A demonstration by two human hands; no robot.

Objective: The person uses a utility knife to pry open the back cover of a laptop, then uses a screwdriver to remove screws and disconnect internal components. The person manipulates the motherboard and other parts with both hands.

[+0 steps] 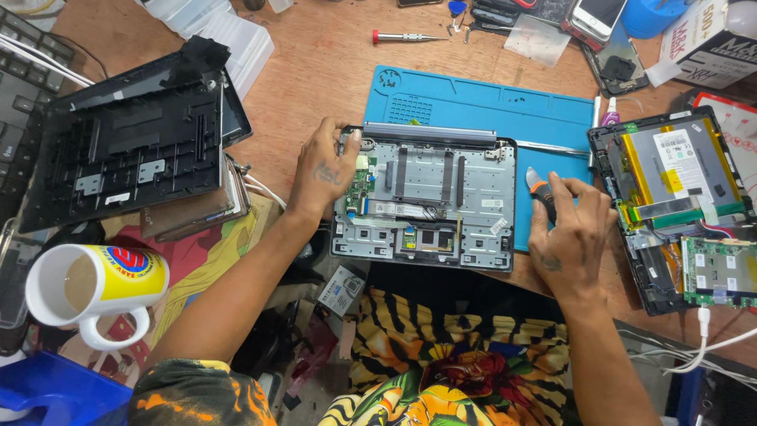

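On the blue rubber repair mat (pixel 473 106) the grey opened laptop chassis (pixel 430 201) lies cover-off with boards still seated, the left hand (pixel 327 170) gripping its upper-left corner and the right hand (pixel 572 229) closed round an orange-and-black screwdriver (pixel 540 193) just right of it.

Wooden workbench (pixel 315 87), blue mat (pixel 473 106), opened laptop chassis (pixel 426 201), red-handled screwdriver (pixel 406 36), opened tablet (pixel 678 189)

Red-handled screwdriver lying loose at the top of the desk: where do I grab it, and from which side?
Take the red-handled screwdriver by its red handle at the left end, probably from above. It lies flat on the wooden desk, thin shaft pointing right toward small loose parts, so the thicker handle gives the surer hold.
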